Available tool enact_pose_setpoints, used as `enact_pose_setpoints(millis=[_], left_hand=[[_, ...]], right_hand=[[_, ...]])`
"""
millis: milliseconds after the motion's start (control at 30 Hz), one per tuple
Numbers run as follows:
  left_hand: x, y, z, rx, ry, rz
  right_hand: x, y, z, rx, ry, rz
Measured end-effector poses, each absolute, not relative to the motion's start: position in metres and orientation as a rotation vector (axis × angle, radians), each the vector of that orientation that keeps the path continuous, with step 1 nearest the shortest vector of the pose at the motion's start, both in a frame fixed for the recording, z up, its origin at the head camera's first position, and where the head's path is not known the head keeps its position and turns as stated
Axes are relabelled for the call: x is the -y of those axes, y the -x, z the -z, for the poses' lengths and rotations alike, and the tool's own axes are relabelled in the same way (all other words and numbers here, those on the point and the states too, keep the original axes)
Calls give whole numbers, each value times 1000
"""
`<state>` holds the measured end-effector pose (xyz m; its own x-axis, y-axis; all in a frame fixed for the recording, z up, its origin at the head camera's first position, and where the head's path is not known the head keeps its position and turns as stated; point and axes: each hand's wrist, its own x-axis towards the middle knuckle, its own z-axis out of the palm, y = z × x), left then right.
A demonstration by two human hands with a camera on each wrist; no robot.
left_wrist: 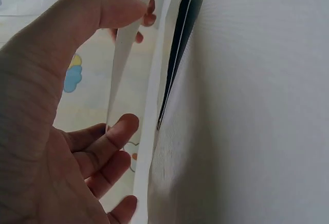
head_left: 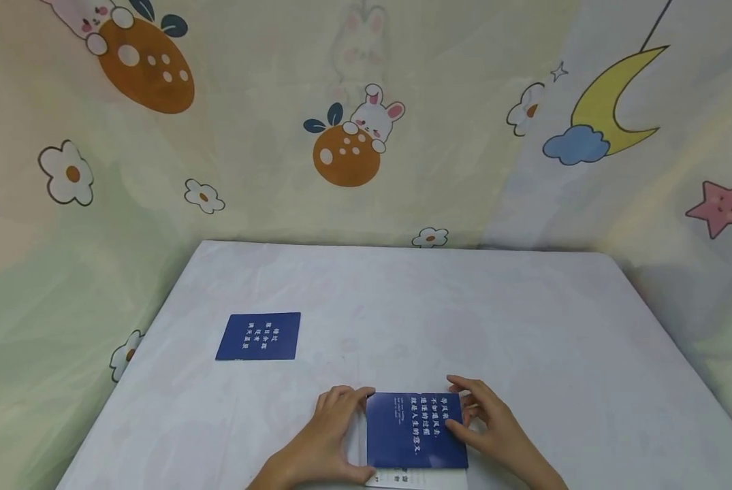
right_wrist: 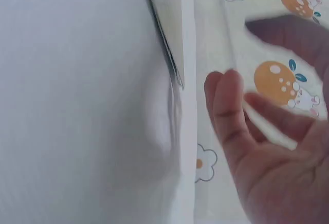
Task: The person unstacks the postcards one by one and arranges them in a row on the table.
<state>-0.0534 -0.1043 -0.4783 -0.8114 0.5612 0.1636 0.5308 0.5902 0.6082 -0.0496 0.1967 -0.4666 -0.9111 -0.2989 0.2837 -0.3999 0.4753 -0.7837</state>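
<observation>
A blue card (head_left: 411,435) with white lettering is raised above the table near its front edge. My left hand (head_left: 323,435) holds it at its left end, thumb at the near corner and fingertips at the far one. In the left wrist view, the card (left_wrist: 122,54) stands out edge-on between thumb and fingers. Around the card's right edge is my right hand (head_left: 494,429), its thumb overlapping the blue face. The right wrist view shows that thumb and the fingers (right_wrist: 229,106) spread apart with nothing between them. Below the card, a white printed page (head_left: 421,478) peeks out.
Another blue card (head_left: 260,337) with white lettering lies flat at the left of the white table (head_left: 402,292). A cloth backdrop (head_left: 249,136) with rabbits, flowers and a moon hangs behind and along the table's sides.
</observation>
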Motion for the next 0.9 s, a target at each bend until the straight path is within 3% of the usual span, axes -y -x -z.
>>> enact_pose_setpoints(millis=[600, 900], left_hand=[[111, 64, 481, -2568, -972, -1391], [118, 71, 478, -2632, -909, -1444]], right_hand=[[-178, 49, 462, 2534, -60, -1782], [-168, 62, 461, 2502, -194, -1891]])
